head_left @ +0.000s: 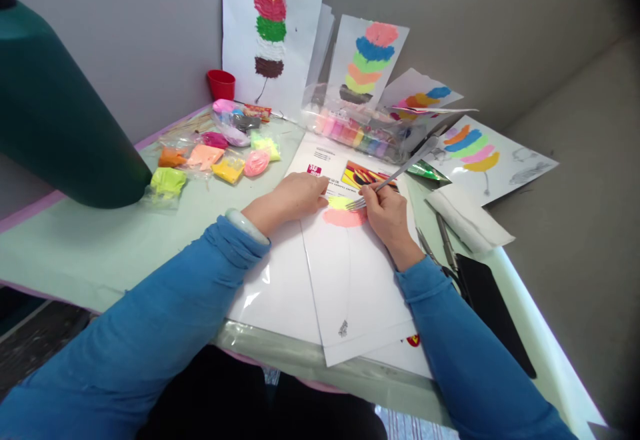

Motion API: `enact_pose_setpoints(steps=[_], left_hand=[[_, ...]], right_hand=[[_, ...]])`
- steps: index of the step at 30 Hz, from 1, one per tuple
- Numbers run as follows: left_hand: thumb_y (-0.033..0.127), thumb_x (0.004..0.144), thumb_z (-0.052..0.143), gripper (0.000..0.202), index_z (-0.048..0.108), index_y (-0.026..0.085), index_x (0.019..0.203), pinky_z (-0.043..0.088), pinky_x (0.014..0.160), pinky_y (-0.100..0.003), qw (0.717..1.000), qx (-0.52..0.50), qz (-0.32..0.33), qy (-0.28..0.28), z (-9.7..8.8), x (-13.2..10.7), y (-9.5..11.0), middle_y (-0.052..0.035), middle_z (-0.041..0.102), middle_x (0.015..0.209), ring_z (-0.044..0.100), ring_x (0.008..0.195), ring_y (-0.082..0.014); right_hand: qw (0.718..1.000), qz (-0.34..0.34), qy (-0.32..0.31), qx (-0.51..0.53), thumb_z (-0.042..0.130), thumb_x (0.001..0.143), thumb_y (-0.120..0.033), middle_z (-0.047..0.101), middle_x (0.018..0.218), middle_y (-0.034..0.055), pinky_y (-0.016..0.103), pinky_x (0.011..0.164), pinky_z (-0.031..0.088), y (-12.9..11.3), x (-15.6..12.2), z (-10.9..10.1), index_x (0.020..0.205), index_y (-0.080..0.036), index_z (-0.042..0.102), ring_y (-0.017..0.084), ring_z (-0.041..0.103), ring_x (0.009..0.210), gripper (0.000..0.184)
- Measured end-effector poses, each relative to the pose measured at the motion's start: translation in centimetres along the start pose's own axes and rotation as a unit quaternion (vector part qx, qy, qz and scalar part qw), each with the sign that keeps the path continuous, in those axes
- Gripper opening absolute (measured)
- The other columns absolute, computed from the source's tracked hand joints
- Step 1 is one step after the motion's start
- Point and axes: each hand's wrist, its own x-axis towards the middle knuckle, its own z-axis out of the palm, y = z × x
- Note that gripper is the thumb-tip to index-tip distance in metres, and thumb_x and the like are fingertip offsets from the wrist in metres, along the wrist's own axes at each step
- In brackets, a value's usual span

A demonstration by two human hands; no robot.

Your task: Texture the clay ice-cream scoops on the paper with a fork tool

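Observation:
My right hand [386,215] grips a metal fork [406,165] whose handle slants up to the right. Its tines rest at the yellow clay patch [339,203] on a white sheet [345,280]. Just below the yellow lies a wider pink patch [345,218], with a thin pencil line running down from it to a small dark scribble [343,328]. Beside the yellow patch, my left hand [301,197] lies on the paper, its thumb and forefinger apart and nothing seen between them. Its other fingers are partly hidden.
Several clay packets [205,158] lie left, near a red cup [221,85] and a large green bottle [65,107]. Behind are a clear box of colours [355,130] and painted sheets [367,60]. On the right lie tissue [467,217], scissors, a pen and a black phone [493,307].

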Motion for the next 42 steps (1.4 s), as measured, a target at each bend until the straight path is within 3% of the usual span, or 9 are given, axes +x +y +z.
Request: enact_pose_setpoints(steps=[42], left_hand=[[0.030,0.083,0.046,0.027,0.060,0.015,0.100,0.038,0.068,-0.030,1.000,-0.001,0.010,0.000,0.26,0.13,-0.25,-0.0118,0.065,0.090,0.058,0.082,-0.0224]], right_hand=[[1.000,0.013,-0.006,-0.006,0.048,0.080,-0.037,0.064,0.065,0.0045,0.030,0.060,0.039,-0.14,0.03,-0.02,0.074,-0.017,0.064,0.019,0.057,0.062,0.027]])
